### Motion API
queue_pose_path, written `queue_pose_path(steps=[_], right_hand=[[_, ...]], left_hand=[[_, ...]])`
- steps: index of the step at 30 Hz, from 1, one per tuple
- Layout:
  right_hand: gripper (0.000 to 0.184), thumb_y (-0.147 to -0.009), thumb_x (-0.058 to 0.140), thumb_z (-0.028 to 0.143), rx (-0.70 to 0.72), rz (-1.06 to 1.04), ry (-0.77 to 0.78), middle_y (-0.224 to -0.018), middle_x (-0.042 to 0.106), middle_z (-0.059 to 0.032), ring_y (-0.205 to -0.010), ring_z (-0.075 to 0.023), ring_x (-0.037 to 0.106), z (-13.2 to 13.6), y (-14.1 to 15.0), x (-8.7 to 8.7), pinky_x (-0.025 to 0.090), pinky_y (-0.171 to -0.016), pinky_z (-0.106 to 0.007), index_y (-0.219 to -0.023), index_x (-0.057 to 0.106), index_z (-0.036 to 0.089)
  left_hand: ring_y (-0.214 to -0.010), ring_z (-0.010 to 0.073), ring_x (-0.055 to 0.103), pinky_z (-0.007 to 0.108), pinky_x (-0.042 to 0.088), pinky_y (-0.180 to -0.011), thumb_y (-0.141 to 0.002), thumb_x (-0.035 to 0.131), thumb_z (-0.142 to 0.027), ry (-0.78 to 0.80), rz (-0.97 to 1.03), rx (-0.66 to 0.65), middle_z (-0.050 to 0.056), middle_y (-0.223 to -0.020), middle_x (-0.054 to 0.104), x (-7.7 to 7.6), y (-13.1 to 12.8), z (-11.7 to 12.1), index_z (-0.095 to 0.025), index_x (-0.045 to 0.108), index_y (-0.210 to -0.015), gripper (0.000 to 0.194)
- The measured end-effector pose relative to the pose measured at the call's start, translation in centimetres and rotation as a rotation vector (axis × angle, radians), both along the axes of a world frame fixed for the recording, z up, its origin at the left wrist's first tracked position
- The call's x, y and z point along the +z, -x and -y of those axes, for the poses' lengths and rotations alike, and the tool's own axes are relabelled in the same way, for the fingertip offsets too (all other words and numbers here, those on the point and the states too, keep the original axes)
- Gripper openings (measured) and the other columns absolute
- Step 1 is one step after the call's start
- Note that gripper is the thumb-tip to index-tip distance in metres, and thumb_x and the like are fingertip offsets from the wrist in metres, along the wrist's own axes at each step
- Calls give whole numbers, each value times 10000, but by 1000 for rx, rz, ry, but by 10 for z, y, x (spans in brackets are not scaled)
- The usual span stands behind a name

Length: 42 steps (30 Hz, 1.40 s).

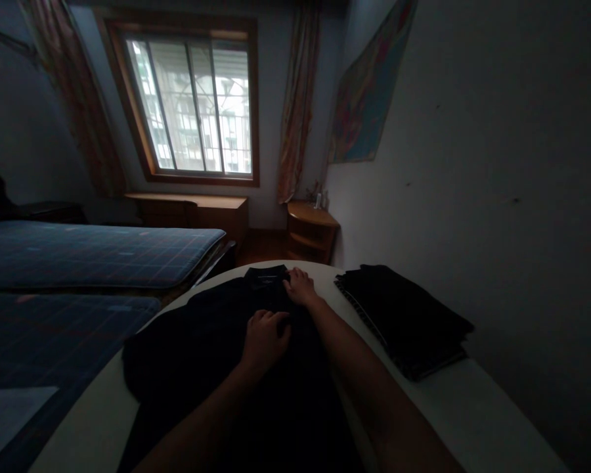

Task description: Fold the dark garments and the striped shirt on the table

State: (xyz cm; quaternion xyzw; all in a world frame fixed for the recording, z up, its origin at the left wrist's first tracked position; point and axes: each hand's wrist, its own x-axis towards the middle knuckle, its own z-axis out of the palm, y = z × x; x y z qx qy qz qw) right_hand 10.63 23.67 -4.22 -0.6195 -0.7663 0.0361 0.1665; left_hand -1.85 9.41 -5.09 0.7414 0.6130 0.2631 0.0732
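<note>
A dark collared shirt [201,335] lies spread on a pale table with a rounded edge [96,420], its collar at the far end and one sleeve out to the left. On the middle of its front, my left hand [266,338] has its fingers curled, thumb and forefinger closing on the cloth. Farther up, beside the right of the collar, my right hand [300,286] grips the fabric with bent fingers. Dim light hides the cloth's details and the exact fingertip contact.
A stack of folded dark clothes [404,315] sits on the table's right side, near the white wall [497,249]. Beds with blue checked mattresses [93,253] stand to the left. Beyond the table are a wooden corner shelf [312,213] and a low cabinet [221,207] under the window.
</note>
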Motion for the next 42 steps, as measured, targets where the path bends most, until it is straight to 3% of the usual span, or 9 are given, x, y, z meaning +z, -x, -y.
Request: queue_pose_path(steps=[7, 11, 16, 20, 24, 27, 30, 36, 42], right_hand=[[449, -1020, 339, 390, -36, -25, -35, -1473, 463, -116, -1315, -254, 426, 62, -23, 8, 345, -1060, -393, -1397, 446, 170], [395, -1010, 373, 354, -29, 0, -36, -1411, 527, -112, -1279, -254, 460, 118, -50, 14, 354, -1053, -379, -1318, 533, 166], [371, -991, 404, 364, 74, 92, 13, -1385, 554, -121, -1270, -273, 476, 197, -76, 12, 367, -1037, -421, -1265, 586, 192], [392, -936, 504, 368, 105, 109, 2, -1377, 557, -126, -1268, -285, 482, 248, -80, 15, 369, -1033, -439, -1286, 571, 205], [346, -878, 582, 379, 106, 63, -4, -1274, 610, -122, -1182, -288, 523, 286, -66, 28, 379, -1006, -443, -1185, 608, 222], [379, -850, 573, 564, 135, 28, 46, -1086, 669, -123, -1050, -307, 571, 307, -46, 31, 398, -953, -478, -988, 662, 223], [516, -788, 577, 667, 182, 67, 124, -1089, 672, -167, -1076, -364, 567, 322, -26, 25, 353, -990, -548, -975, 696, 200], [325, -851, 514, 376, 253, 92, 247, -1120, 679, -169, -1116, -342, 573, 332, -14, 20, 305, -1042, -538, -1025, 704, 178], [216, -838, 530, 299, 339, 54, 235, -1049, 695, -130, -1039, -293, 601, 333, -19, 26, 339, -1001, -481, -930, 694, 194]], left_hand=[[-993, 222, 633, 335, 448, -878, -921, 532, -218, -2, 10, -24, 28, -1005, 725, 7, 4, 3, -253, 672, -1121, 247], [-903, 182, 685, 265, 471, -762, -958, 505, -286, 148, 100, 20, 23, -987, 729, 11, 7, 0, -246, 612, -1175, 245], [-941, 244, 700, 297, 493, -743, -901, 589, -410, 264, 51, 13, 85, -1021, 740, 16, 17, 5, -193, 565, -1256, 416], [-944, 235, 702, 278, 495, -737, -835, 671, -335, 287, 16, -28, 82, -1030, 739, 16, 23, 20, -193, 536, -1299, 504], [-898, 222, 703, 277, 485, -720, -898, 577, -299, 235, -4, 2, 44, -933, 738, 13, 21, 37, -233, 550, -1279, 387], [-873, 220, 700, 286, 478, -721, -934, 521, -295, 171, -13, 14, 23, -894, 732, 8, 19, 46, -262, 583, -1237, 312], [-837, 205, 697, 278, 478, -709, -949, 502, -303, 101, 1, 6, 16, -883, 726, 2, 20, 49, -255, 605, -1215, 289], [-945, 186, 656, 274, 477, -821, -942, 516, -249, 16, 11, -7, 36, -1002, 715, -4, 23, 47, -210, 652, -1152, 253], [-943, 196, 638, 290, 470, -850, -914, 536, -218, -25, -20, 10, 31, -981, 722, -6, 24, 46, -213, 676, -1100, 232]])
